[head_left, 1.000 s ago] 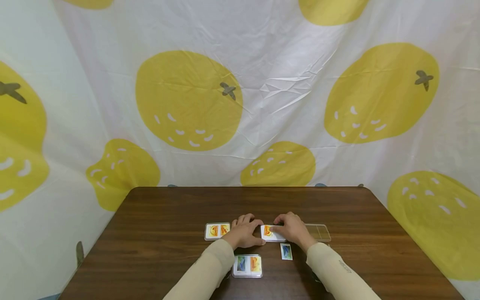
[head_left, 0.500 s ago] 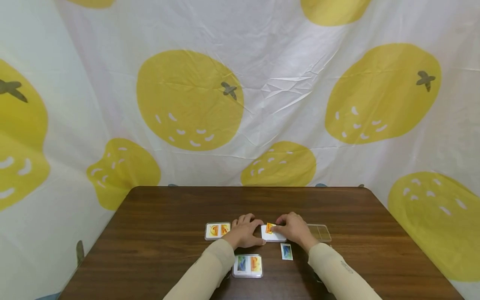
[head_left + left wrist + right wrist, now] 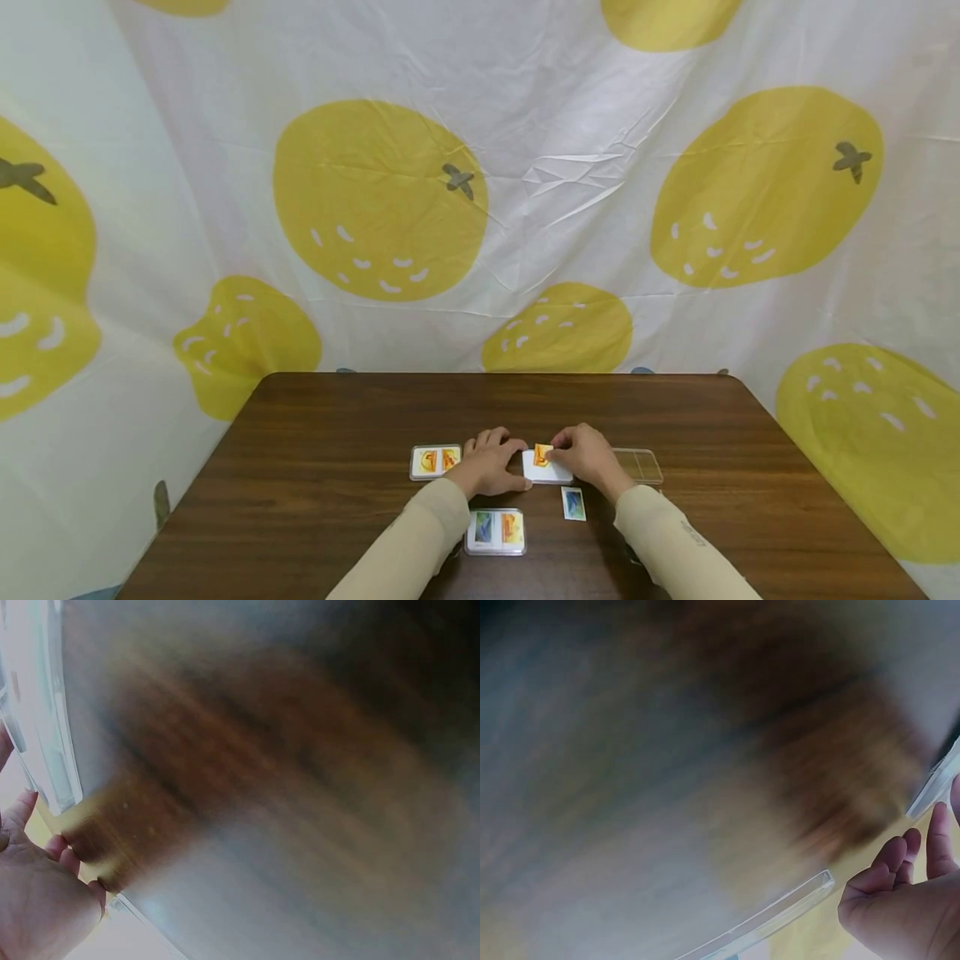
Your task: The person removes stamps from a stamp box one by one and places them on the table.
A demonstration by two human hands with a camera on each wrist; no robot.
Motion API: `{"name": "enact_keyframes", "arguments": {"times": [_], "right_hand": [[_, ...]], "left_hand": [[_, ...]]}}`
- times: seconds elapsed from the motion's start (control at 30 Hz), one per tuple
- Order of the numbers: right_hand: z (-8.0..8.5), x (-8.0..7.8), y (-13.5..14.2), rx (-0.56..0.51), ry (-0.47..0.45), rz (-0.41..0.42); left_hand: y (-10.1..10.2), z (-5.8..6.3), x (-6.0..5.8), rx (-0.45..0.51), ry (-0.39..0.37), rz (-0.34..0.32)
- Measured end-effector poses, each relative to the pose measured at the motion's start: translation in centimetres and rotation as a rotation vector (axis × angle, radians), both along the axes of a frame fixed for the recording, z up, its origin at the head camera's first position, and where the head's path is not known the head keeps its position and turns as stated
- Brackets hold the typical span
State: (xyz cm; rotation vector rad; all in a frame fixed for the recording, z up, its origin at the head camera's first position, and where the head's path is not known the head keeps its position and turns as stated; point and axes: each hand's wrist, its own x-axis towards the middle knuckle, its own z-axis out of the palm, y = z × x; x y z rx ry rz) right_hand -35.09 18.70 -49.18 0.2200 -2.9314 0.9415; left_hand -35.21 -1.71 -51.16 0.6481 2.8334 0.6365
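Observation:
In the head view, a shallow clear case with a white inner face (image 3: 552,476) lies between the hands. My left hand (image 3: 491,467) holds its left end, thumb at the near corner and index finger at the far one. From the right side, my right hand (image 3: 588,456) pinches a small orange picture card (image 3: 541,455) over the white face. A blue-green picture card (image 3: 573,504) lies on the table just in front of the case. In the left wrist view, clear plastic (image 3: 52,712) stands beside the left fingertips.
A clear case with two orange pictures (image 3: 435,462) lies to the left. Nearer me is another case, with one blue-green and one orange picture (image 3: 496,532). A transparent divided tray or lid (image 3: 643,465) lies right of the right hand on the brown wooden table (image 3: 360,417).
The orange card has come up off the white face in my right fingers, tilted, and now stands straighter and slightly further right. My left hand has stayed in place.

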Motion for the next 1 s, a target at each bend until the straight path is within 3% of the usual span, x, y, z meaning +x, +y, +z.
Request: {"name": "enact_keyframes", "arguments": {"times": [0.5, 0.83, 1.0], "right_hand": [[0.7, 0.0, 0.5, -0.228, -0.103, -0.057], [1.2, -0.1, 0.6, -0.303, -0.155, -0.054], [1.6, 0.0, 0.8, -0.315, -0.172, -0.062]], "left_hand": [[0.2, -0.5, -0.6, -0.011, -0.01, 0.011], [0.0, 1.4, 0.6, -0.039, -0.03, 0.013], [0.0, 1.1, 0.5, -0.038, -0.026, 0.011]]}}
